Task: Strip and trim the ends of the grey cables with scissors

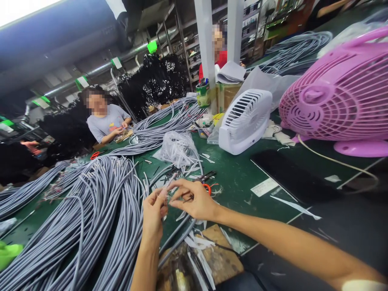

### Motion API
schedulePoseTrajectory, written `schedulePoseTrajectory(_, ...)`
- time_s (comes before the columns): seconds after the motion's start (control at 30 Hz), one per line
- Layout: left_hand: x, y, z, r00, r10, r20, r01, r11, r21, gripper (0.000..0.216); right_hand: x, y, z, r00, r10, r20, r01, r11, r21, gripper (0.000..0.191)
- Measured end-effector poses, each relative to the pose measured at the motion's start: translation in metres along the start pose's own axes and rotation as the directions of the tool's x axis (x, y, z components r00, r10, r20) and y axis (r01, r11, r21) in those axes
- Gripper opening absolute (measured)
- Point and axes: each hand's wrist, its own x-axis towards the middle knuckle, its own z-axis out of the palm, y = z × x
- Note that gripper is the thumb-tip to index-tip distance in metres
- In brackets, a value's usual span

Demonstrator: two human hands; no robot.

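Note:
My left hand (155,208) is closed in a pinch, thumb against fingers, at the end of a grey cable (178,232). Facing it, my right hand (195,198) has its thumb and forefinger curled close to the same spot. Whatever small piece lies between the right fingertips is too fine to make out. Just behind the right hand is a cutting tool with red-orange handles (207,188), partly covered by that hand. A large bundle of grey cables (91,202) spreads over the green table (233,173) left of my hands.
A crumpled clear plastic bag (178,147) lies beyond my hands, among white strips and dark scraps. On the right stand a white fan (245,121) and a pink fan (336,97), near a black flat pad (291,176). A worn wooden block (224,254) is below; two people sit across.

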Motion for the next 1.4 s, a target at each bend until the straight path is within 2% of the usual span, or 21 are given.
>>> schedulePoseTrajectory(0.17, 0.0, -0.005, 0.001, 0.988, 0.115, -0.103, -0.109, 0.992, 0.059, 0.032, 0.002, 0.0, -0.001, 0.995, 0.096, 0.036, -0.098, 0.991, 0.091, 0.026)
schedulePoseTrajectory(0.33, -0.001, -0.006, 0.003, 0.97, 0.198, -0.141, -0.176, 0.972, 0.153, 0.029, 0.003, 0.003, 0.0, 0.985, 0.171, -0.032, -0.165, 0.976, 0.141, 0.036)
schedulePoseTrajectory(0.53, -0.001, -0.007, 0.004, 0.975, 0.211, -0.063, -0.186, 0.942, 0.278, 0.032, 0.005, 0.008, 0.0, 0.991, 0.137, -0.014, -0.134, 0.983, 0.128, 0.04)
schedulePoseTrajectory(0.7, -0.001, -0.01, 0.006, 0.983, 0.183, -0.009, -0.179, 0.97, 0.167, 0.037, 0.009, 0.011, -0.002, 0.994, 0.103, -0.044, -0.101, 0.993, 0.057, 0.022)
schedulePoseTrajectory(0.8, -0.003, -0.006, 0.008, 0.991, 0.134, 0.026, -0.135, 0.987, 0.085, 0.038, 0.011, 0.011, -0.004, 0.992, 0.097, -0.086, -0.097, 0.995, 0.005, 0.014)
schedulePoseTrajectory(0.93, -0.004, 0.001, 0.008, 0.993, 0.013, 0.119, -0.008, 0.999, -0.041, 0.04, 0.012, 0.008, -0.007, 0.991, 0.082, -0.107, -0.089, 0.994, -0.064, 0.013)
schedulePoseTrajectory(1.03, -0.003, 0.002, 0.005, 0.99, -0.029, 0.141, 0.045, 0.993, -0.111, 0.04, 0.013, 0.006, -0.008, 0.991, 0.087, -0.102, -0.095, 0.993, -0.077, 0.017)
schedulePoseTrajectory(1.23, -0.004, 0.001, 0.0, 0.989, -0.019, 0.146, 0.048, 0.978, -0.201, 0.038, 0.014, 0.005, -0.009, 0.987, 0.135, -0.093, -0.14, 0.989, -0.054, 0.02)
schedulePoseTrajectory(1.4, -0.002, -0.002, 0.001, 0.982, 0.065, 0.175, -0.021, 0.97, -0.242, 0.035, 0.015, 0.007, -0.01, 0.978, 0.18, -0.105, -0.177, 0.984, 0.038, 0.023)
